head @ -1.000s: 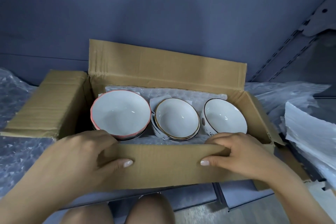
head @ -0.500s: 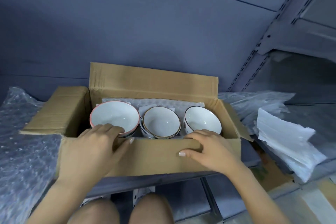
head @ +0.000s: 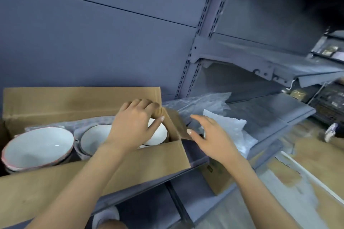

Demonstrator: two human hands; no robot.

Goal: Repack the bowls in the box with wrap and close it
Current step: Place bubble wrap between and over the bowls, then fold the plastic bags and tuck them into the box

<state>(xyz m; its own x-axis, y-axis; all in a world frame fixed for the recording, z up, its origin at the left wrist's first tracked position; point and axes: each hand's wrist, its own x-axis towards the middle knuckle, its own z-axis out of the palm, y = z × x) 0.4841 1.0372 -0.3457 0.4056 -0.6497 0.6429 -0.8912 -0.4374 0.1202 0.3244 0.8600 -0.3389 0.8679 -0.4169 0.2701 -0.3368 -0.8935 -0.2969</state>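
The open cardboard box stands on a grey shelf with its back flap upright. Inside, on bubble wrap lining, sit a pink-rimmed white bowl, a gold-rimmed bowl and a dark-rimmed bowl, the last partly hidden by my hand. My left hand reaches across the box, and its fingers and thumb pinch the top of the right side flap. My right hand hovers open just right of the box, fingers spread, in front of white foam sheets.
Clear bubble wrap lies on the shelf behind the foam sheets. A slotted upright post and a higher shelf rise on the right. Another cardboard box stands below the shelf. A person's shoe shows at far right.
Both hands left the box's front flap. My left hand crossed to the right side flap and took hold of it. My right hand moved out to the right, open. The view swung right.
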